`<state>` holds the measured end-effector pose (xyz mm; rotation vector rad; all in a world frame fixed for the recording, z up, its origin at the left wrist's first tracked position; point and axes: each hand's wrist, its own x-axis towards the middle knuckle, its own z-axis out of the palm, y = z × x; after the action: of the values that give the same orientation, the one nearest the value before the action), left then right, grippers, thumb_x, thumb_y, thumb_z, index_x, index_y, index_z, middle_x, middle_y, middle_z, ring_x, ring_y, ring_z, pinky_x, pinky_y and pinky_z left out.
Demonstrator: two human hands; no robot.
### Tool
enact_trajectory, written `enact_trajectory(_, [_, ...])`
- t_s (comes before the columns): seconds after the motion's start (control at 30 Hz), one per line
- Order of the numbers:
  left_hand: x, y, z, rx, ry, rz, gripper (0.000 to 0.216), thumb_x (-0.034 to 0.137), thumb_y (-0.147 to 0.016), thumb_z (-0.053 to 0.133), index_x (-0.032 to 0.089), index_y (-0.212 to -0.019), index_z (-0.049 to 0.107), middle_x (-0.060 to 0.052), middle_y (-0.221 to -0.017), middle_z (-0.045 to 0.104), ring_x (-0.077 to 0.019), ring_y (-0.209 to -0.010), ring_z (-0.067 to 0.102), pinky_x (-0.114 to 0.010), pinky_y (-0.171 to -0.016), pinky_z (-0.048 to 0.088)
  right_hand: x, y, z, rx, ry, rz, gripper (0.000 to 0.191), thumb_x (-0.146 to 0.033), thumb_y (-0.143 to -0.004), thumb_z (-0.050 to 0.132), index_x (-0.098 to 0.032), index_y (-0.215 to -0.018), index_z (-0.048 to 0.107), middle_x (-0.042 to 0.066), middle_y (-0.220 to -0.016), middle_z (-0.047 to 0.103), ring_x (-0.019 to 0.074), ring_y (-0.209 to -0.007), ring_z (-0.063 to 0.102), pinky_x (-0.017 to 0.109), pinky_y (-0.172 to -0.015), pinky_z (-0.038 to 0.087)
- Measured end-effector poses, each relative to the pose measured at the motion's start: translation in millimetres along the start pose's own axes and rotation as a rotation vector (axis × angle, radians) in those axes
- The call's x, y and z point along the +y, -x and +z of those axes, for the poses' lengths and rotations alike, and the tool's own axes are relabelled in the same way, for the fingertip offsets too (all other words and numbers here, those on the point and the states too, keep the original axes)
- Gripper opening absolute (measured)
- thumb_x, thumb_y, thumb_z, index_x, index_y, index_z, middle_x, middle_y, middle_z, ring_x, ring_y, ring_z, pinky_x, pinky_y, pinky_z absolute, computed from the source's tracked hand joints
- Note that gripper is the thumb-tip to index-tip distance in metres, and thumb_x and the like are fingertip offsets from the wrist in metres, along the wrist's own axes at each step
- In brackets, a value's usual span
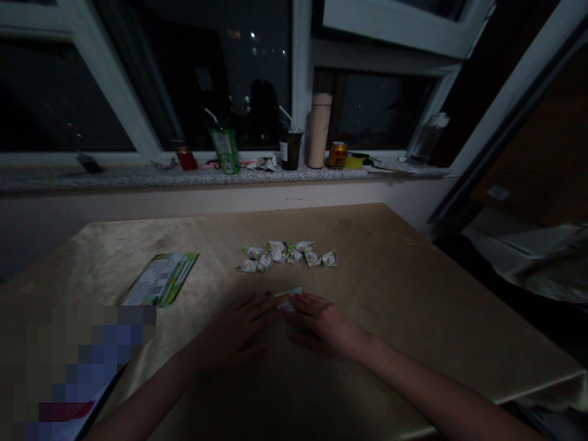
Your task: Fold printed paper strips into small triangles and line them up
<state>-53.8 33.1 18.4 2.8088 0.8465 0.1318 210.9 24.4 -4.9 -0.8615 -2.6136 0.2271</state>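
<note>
At the middle of the cloth-covered table (381,275), lying flat: a small printed packet (283,297). From there at four o'clock, the right hand (318,320), palm down, fingertips over the packet, not curled round it. At eight o'clock, the left hand (239,329), loosely spread, with no visible hold; touching the packet's edge or just beside, impossible to tell. At twelve o'clock, already grouped in a loose row: several wrapped pieces (278,252). Apparently left outside that row: the packet. At ten o'clock, a green pouch (163,278).
</note>
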Motion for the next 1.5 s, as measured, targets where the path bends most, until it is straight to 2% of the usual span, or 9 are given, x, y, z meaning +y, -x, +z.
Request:
enact_trajectory(0.23, [2.5, 0.4, 0.7, 0.011, -0.012, -0.020, 0.062, 0.047, -0.093, 0.048, 0.032, -0.147, 0.022, -0.002, -0.152, 0.028, -0.0283, -0.138, 0.025, -0.047, -0.112, 0.020, -1.4, -0.3, -1.9, -0.012, 0.002, 0.014, 0.045, -0.040, -0.090, 0.051, -0.020, -0.131, 0.051, 0.011, -0.134, 0.053, 0.0233, -0.126, 0.046, 0.039, -0.107, 0.034])
enact_trajectory(0.4, [14.0, -2.3, 3.0, 0.035, -0.063, -0.044, 0.061, 0.048, -0.093, 0.047, 0.027, -0.146, 0.027, -0.006, -0.151, 0.030, -0.0289, -0.138, 0.024, -0.048, -0.113, 0.014, -1.6, -0.9, -0.7, -0.004, 0.030, 0.001, 0.045, -0.040, -0.091, 0.051, -0.020, -0.130, 0.051, 0.012, -0.134, 0.053, 0.0241, -0.126, 0.046, 0.041, -0.108, 0.032])
enact_trajectory(0.5, [17.2, -1.5, 7.3, 0.033, -0.068, -0.066, 0.060, 0.047, -0.093, 0.047, 0.025, -0.145, 0.029, -0.007, -0.151, 0.030, -0.0280, -0.137, 0.026, -0.046, -0.113, 0.017, -2.0, -1.0, -0.4, -0.013, 0.058, 0.008, 0.044, -0.041, -0.091, 0.050, -0.020, -0.129, 0.053, 0.013, -0.135, 0.051, 0.0252, -0.126, 0.046, 0.042, -0.109, 0.031])
enact_trajectory(0.67, [13.5, 4.8, 9.7, 0.027, 0.032, -0.106, 0.062, 0.037, -0.095, 0.045, 0.025, -0.149, 0.017, -0.004, -0.153, 0.025, -0.0251, -0.138, 0.025, -0.043, -0.112, 0.023, -2.5, 0.2, -1.8, -0.025, 0.047, 0.017, 0.043, -0.041, -0.092, 0.049, -0.021, -0.130, 0.052, 0.011, -0.136, 0.051, 0.0240, -0.128, 0.044, 0.042, -0.110, 0.030])
enact_trajectory(0.77, [12.2, 7.1, 8.9, 0.045, 0.059, -0.142, 0.066, 0.037, -0.094, 0.046, 0.024, -0.150, 0.012, -0.005, -0.153, 0.023, -0.0259, -0.139, 0.023, -0.044, -0.112, 0.024, -2.7, 1.1, -2.2, -0.021, 0.033, 0.023, 0.044, -0.041, -0.092, 0.049, -0.021, -0.130, 0.051, 0.010, -0.137, 0.050, 0.0236, -0.128, 0.044, 0.041, -0.110, 0.030])
enact_trajectory(0.93, [10.9, 5.7, 9.7, 0.011, 0.015, -0.046, 0.060, 0.039, -0.095, 0.045, 0.030, -0.148, 0.019, -0.003, -0.154, 0.022, -0.0269, -0.139, 0.021, -0.047, -0.113, 0.016, -3.7, 1.0, -1.8, -0.015, 0.011, 0.035, 0.043, -0.040, -0.092, 0.049, -0.021, -0.130, 0.051, 0.010, -0.134, 0.052, 0.0223, -0.127, 0.044, 0.040, -0.110, 0.029])
enact_trajectory(1.1, [9.7, 3.3, 10.6, 0.025, -0.069, -0.043, 0.058, 0.038, -0.095, 0.045, 0.028, -0.147, 0.022, -0.003, -0.153, 0.024, -0.0255, -0.138, 0.023, -0.044, -0.112, 0.019, -3.3, 1.2, 2.4, -0.009, 0.050, 0.045, 0.040, -0.040, -0.093, 0.047, -0.022, -0.128, 0.053, 0.010, -0.135, 0.052, 0.0237, -0.127, 0.045, 0.041, -0.109, 0.031])
enact_trajectory(1.37, [17.7, -3.8, 19.1, 0.111, -0.239, -0.035, 0.045, 0.035, -0.097, 0.042, 0.021, -0.140, 0.039, -0.006, -0.144, 0.042, -0.0235, -0.132, 0.037, -0.042, -0.111, 0.022, -6.1, -0.3, 4.4, 0.011, 0.083, 0.067, 0.038, -0.039, -0.094, 0.045, -0.022, -0.127, 0.055, 0.009, -0.134, 0.053, 0.0235, -0.126, 0.046, 0.040, -0.108, 0.033])
enact_trajectory(1.5, [18.8, -5.1, 22.8, 0.135, -0.298, -0.037, 0.043, 0.034, -0.097, 0.042, 0.019, -0.137, 0.042, -0.008, -0.143, 0.043, -0.0241, -0.131, 0.038, -0.041, -0.110, 0.023, -6.5, 0.0, 3.3, 0.009, 0.072, 0.073, 0.038, -0.039, -0.094, 0.045, -0.022, -0.126, 0.056, 0.009, -0.134, 0.054, 0.0227, -0.126, 0.046, 0.040, -0.108, 0.032])
